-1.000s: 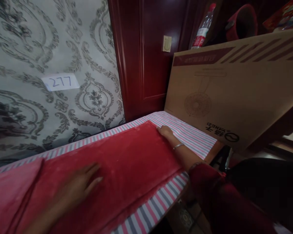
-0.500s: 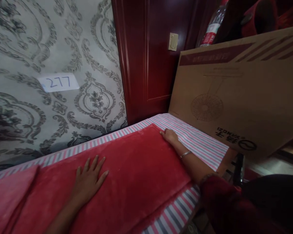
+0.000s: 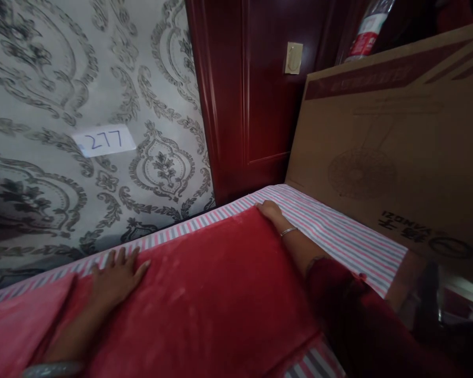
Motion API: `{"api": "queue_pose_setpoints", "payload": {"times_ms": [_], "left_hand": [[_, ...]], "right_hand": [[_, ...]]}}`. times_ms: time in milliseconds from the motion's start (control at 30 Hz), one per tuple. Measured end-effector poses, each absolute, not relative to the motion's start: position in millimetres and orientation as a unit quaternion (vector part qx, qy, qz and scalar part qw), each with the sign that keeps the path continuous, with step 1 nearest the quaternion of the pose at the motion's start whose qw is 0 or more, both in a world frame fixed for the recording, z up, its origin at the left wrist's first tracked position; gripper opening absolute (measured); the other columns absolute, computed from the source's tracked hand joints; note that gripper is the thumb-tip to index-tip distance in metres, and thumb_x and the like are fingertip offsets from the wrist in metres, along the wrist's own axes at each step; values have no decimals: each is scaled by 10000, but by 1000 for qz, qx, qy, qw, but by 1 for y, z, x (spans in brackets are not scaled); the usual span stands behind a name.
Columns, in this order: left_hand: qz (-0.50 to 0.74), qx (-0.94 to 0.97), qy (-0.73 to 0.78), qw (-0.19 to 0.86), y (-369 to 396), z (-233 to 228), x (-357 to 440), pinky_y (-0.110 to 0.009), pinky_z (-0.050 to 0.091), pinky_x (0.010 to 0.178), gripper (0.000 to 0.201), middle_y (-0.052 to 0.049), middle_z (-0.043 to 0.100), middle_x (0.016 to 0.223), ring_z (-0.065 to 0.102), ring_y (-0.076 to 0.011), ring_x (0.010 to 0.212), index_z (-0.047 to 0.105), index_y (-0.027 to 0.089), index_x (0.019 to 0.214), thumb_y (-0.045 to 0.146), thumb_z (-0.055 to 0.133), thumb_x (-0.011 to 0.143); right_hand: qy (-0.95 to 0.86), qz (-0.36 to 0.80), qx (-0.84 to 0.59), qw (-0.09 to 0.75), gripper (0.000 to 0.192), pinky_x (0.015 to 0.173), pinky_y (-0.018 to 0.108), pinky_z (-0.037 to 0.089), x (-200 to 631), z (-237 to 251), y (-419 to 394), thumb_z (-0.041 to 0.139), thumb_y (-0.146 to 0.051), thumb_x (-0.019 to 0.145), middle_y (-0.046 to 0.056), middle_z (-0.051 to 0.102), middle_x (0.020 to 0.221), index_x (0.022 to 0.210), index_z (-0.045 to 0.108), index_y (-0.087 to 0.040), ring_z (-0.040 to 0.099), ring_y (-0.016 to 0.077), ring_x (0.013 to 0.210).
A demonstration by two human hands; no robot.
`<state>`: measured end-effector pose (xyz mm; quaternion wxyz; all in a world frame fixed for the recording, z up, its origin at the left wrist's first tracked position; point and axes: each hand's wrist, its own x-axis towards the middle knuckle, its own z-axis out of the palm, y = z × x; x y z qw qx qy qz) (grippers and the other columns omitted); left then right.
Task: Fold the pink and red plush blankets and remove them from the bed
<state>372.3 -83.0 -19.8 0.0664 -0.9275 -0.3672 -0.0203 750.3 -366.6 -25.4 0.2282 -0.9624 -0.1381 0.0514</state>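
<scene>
A red plush cloth (image 3: 213,294) lies flat on a pink, white and grey striped sheet (image 3: 339,236). My left hand (image 3: 116,275) rests palm down with fingers spread at the cloth's far edge, near the wall. My right hand (image 3: 270,210) presses on the cloth's far right corner, fingers curled at the edge; a thin bangle sits on that wrist and a dark red sleeve covers the forearm. Whether the right fingers pinch the cloth cannot be told.
A patterned grey wall (image 3: 82,79) with a paper label reading 277 (image 3: 104,140) runs behind the sheet. A dark red wooden door (image 3: 256,89) stands in the corner. A large cardboard box (image 3: 398,142) leans at the right, with a bottle (image 3: 366,31) behind it. A lighter pink cloth (image 3: 11,325) lies at the left.
My left hand has slid from the middle of the red cloth out to its far edge by the wall. My right hand stays at the far right corner. The view has shifted left.
</scene>
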Motion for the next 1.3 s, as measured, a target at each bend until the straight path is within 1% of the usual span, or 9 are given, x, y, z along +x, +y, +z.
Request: {"api": "queue_pose_setpoints", "payload": {"times_ms": [133, 267, 367, 667, 767, 867, 1067, 1200, 1300], "left_hand": [[-18, -916, -400, 11, -73, -33, 370, -742, 265, 1082, 737, -271, 300, 1620, 274, -475, 1483, 366, 111, 1562, 525, 260, 962], [-24, -919, -393, 27, -75, -39, 369, -704, 299, 1073, 761, -269, 301, 1617, 278, -462, 1483, 357, 103, 1566, 534, 234, 952], [-6, -919, -392, 42, -72, -40, 369, -682, 325, 1056, 779, -267, 299, 1617, 282, -451, 1482, 344, 101, 1571, 542, 188, 948], [-10, -910, -413, 36, -71, -43, 370, -668, 287, 1090, 797, -226, 270, 1642, 264, -420, 1496, 316, 164, 1589, 599, 192, 933], [-21, -910, -412, 29, -72, -41, 370, -671, 293, 1087, 794, -237, 297, 1627, 281, -428, 1486, 341, 149, 1578, 596, 200, 936], [-50, -917, -394, 21, -72, -40, 368, -704, 304, 1058, 810, -260, 346, 1595, 308, -457, 1464, 385, 145, 1557, 622, 179, 936], [-67, -925, -374, -2, -74, -36, 366, -724, 312, 1039, 854, -274, 345, 1593, 329, -488, 1446, 401, 142, 1542, 674, 152, 923], [-86, -926, -367, -30, -76, -25, 367, -736, 294, 1053, 803, -252, 387, 1580, 336, -489, 1438, 410, 123, 1520, 640, 177, 951], [-96, -931, -349, -37, -94, -21, 366, -732, 277, 1083, 781, -237, 379, 1591, 310, -488, 1454, 388, 77, 1521, 593, 202, 965]], "right_hand": [[-147, 11, -964, 221, 389, 889, 294, 465, 750, -40, -371, 473, -381, 1015, 188, 686, 1286, 1220, 687, -130, 641, 284, 1200], [-132, -20, -967, 217, 409, 866, 305, 462, 754, -50, -378, 404, -366, 1032, 204, 700, 1239, 1218, 670, -117, 659, 288, 1162], [-127, -28, -969, 212, 401, 868, 311, 459, 756, -54, -379, 416, -367, 1026, 209, 703, 1226, 1197, 676, -115, 661, 295, 1154], [-137, -19, -968, 207, 404, 917, 312, 448, 746, -49, -375, 400, -365, 1038, 200, 689, 1262, 1222, 666, -125, 637, 275, 1192], [-152, 9, -964, 217, 389, 888, 291, 455, 746, -39, -381, 451, -385, 1026, 175, 698, 1261, 1216, 672, -128, 646, 263, 1165], [-165, 43, -958, 232, 412, 809, 257, 468, 743, -31, -402, 499, -447, 1005, 135, 726, 1218, 1197, 689, -136, 676, 240, 1085], [-136, 62, -961, 234, 487, 722, 242, 464, 706, -31, -471, 403, -478, 1037, 133, 749, 1145, 1122, 722, -120, 703, 212, 972], [-129, 54, -965, 220, 471, 725, 245, 456, 682, -35, -491, 448, -517, 1016, 130, 746, 1148, 1106, 721, -144, 701, 221, 992], [-115, 40, -971, 204, 460, 753, 269, 464, 672, -37, -488, 476, -520, 1001, 163, 727, 1188, 1134, 700, -141, 693, 255, 1043]]}}
